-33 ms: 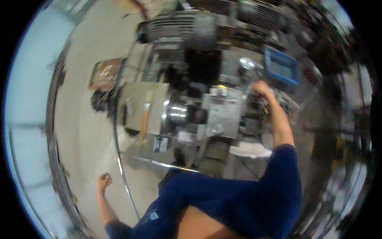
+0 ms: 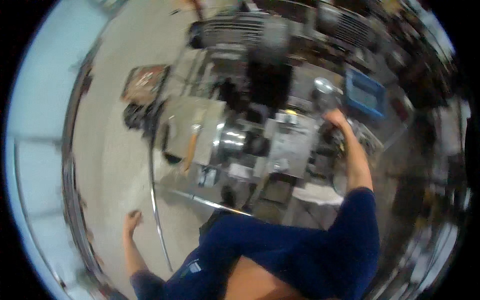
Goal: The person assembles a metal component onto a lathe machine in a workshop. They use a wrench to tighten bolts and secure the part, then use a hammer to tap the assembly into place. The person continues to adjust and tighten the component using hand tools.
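Observation:
My right hand (image 2: 335, 119) reaches over the right part of a lathe-like machine, its fingers closed among metal parts; what they grip is too blurred to make out. Just beyond it is a shiny round metal part (image 2: 324, 85). Left of this hand is a grey machine block (image 2: 290, 150) with a yellow spot on top. Farther left, a shiny chuck (image 2: 233, 138) projects from the grey headstock (image 2: 206, 117). My left hand (image 2: 132, 220) hangs out at the lower left, away from the machine. Its fingers are curled, and anything inside them is hidden.
A blue bin (image 2: 366, 92) stands at the right rear. An orange-handled tool (image 2: 191, 147) lies on the headstock. Steel rods (image 2: 210, 202) cross in front of the machine. A box of small parts (image 2: 145, 82) is at the left, and a white cloth (image 2: 317, 194) lies nearer me.
The machine and its surroundings have shifted right in the view. My right hand sits slightly right and lower, still among the metal parts. My left hand is a little higher, its fingers still curled.

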`<state>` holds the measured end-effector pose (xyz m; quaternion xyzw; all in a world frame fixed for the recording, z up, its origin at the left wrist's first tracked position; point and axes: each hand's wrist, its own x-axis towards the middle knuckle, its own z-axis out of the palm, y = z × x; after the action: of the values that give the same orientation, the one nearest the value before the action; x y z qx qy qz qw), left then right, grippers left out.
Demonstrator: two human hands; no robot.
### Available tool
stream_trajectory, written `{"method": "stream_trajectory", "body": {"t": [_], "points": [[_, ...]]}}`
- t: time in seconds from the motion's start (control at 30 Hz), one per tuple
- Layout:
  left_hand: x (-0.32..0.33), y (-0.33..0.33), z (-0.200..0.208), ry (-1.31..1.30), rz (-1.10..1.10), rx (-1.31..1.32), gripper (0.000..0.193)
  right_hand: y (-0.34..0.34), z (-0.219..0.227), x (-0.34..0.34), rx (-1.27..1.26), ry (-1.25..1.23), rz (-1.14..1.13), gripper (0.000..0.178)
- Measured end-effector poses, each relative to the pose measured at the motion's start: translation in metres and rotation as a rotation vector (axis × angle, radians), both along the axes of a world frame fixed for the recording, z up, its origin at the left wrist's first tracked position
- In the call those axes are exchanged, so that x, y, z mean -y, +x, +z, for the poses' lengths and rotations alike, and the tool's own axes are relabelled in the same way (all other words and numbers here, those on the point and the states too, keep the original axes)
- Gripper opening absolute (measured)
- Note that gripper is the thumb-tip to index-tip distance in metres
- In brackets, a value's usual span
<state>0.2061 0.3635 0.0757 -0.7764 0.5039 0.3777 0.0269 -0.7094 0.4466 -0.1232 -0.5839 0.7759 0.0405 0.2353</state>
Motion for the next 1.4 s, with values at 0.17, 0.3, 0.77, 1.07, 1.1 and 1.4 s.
{"method": "stream_trajectory", "body": {"t": [0.17,0.3,0.77,1.07,1.1,1.4], "points": [[-0.032,-0.063,0.017,-0.051,0.031,-0.119,0.04,-0.032,-0.072,0.007,-0.349,-0.149,0.593,0.013],[-0.06,-0.071,-0.005,-0.088,-0.08,-0.165,0.038,-0.046,-0.066,0.002,-0.165,-0.399,0.602,0.013],[0.038,-0.06,-0.007,-0.362,0.025,-0.443,0.046,0.189,0.267,-0.016,0.951,-0.75,-0.18,0.048],[0.237,-0.138,0.047,-0.665,-0.761,0.123,0.038,0.354,0.184,0.039,1.065,-1.04,-0.587,0.045],[0.251,-0.144,0.047,-0.657,-0.8,0.13,0.042,0.357,0.168,0.043,1.08,-1.037,-0.654,0.044],[0.333,-0.165,-0.005,-0.769,-1.156,-0.015,0.062,0.354,0.125,0.072,1.065,-1.149,-1.095,0.025]]}}
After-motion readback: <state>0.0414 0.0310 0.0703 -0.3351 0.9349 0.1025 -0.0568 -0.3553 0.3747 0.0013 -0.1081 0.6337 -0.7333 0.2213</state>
